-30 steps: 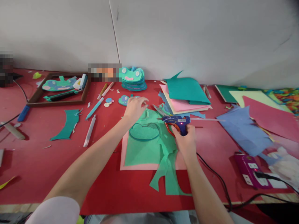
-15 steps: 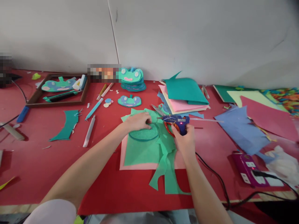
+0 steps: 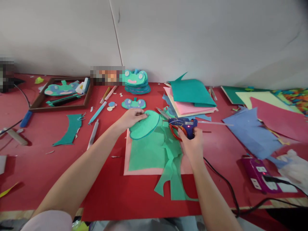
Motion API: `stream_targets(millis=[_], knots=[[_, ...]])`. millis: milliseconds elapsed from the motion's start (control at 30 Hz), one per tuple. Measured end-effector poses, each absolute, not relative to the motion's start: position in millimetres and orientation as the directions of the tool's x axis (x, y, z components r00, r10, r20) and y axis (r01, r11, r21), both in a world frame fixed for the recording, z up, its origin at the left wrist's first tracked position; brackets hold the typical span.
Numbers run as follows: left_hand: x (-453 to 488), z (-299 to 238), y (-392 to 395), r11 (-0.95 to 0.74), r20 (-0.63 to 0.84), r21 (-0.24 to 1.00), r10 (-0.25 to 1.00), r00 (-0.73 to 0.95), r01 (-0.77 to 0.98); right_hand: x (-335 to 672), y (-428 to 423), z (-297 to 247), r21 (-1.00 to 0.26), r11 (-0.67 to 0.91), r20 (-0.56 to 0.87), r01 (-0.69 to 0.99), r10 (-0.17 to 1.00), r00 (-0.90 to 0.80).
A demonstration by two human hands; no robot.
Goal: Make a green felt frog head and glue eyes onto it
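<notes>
My left hand (image 3: 134,118) pinches the upper left edge of a green felt oval (image 3: 146,126), which has a darker green layer showing along its rim. The oval is tilted above green felt sheets (image 3: 146,154) laid over a pink one (image 3: 126,160). In my right hand (image 3: 193,141) is a blue hot glue gun (image 3: 184,123), its red light on, a clear glue stick out the back and the nozzle pointing left toward the oval. Orange-handled scissors (image 3: 175,131) lie partly behind the gun, close to my right fingers. Cut green scraps (image 3: 174,176) hang toward the front.
Behind are a finished felt frog face (image 3: 133,103) and a stack of similar ones (image 3: 137,81). A brown tray (image 3: 60,108) stands left, folded felt (image 3: 193,93) back right. A purple power strip (image 3: 261,175) and black cord (image 3: 223,181) lie right.
My left hand has moved left and up, lifting and tilting the green oval off the sheets. My right hand stays on the glue gun, almost unmoved.
</notes>
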State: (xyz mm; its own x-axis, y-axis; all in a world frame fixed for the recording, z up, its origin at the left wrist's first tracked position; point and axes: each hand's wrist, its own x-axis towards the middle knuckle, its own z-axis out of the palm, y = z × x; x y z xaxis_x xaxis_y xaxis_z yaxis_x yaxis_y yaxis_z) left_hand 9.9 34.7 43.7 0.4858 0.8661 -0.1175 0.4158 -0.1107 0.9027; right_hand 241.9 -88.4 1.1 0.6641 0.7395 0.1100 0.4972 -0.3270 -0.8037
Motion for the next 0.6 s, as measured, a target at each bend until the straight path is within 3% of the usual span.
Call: stream_targets(millis=[133, 267, 400, 500, 600], knots=[[5.1, 40.3, 22.3, 0.007, -0.128, 0.928, 0.946, 0.299, 0.374, 241.1, -88.5, 2.6, -0.798, -0.330, 0.112, 0.505, 0.741, 0.662], [3.2, 40.7, 4.1, 0.196, -0.222, 0.972, 0.945, 0.239, 0.130, 240.4, -88.2, 4.1, -0.791, -0.337, 0.100, 0.510, 0.752, 0.652], [6.2, 44.2, -14.2, 0.364, -0.336, 0.926, 0.914, 0.229, -0.096, 240.0, -88.2, 5.5, -0.813, -0.331, 0.075, 0.479, 0.756, 0.650], [8.1, 43.1, -24.9, 0.393, -0.370, 0.917, 0.903, 0.219, -0.070, 239.4, -88.5, 6.0, -0.809, -0.330, 0.086, 0.486, 0.753, 0.653], [5.7, 39.0, -30.4, 0.353, -0.343, 0.935, 0.886, 0.312, 0.025, 239.4, -89.0, 5.1, -0.801, -0.334, 0.094, 0.497, 0.749, 0.655]])
